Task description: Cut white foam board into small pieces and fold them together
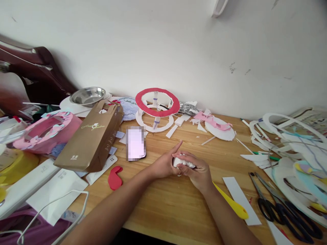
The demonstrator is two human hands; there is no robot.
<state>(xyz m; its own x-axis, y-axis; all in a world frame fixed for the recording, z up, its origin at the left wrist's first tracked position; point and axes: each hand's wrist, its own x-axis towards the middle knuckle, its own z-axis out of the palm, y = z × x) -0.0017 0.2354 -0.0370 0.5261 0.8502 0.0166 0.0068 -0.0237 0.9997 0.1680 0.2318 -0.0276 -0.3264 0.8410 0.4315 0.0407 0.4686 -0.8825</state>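
Over the middle of the wooden table, my left hand [166, 165] and my right hand [196, 170] are closed together around a white, ridged, crumpled lump [186, 163]. Its material is hard to tell, and the fingers cover part of it. The left thumb or a finger points up, while the right fingers wrap over the top of the lump. Beneath my right forearm, a yellow handle-like thing [233, 204] sticks out, partly hidden. It lies across a white paper strip [241, 197]. To the left of my left hand lies a phone-shaped, blurred-out object [136, 143].
Behind my hands stands a two-ring frame with a red top ring [141, 98]. Scissors [260, 200] and white rings [270, 119] crowd the right. At left are a brown paper bag [87, 143], a steel bowl [88, 97] and a red cutout [114, 178]. Paper scraps [182, 119] lie near the wall.
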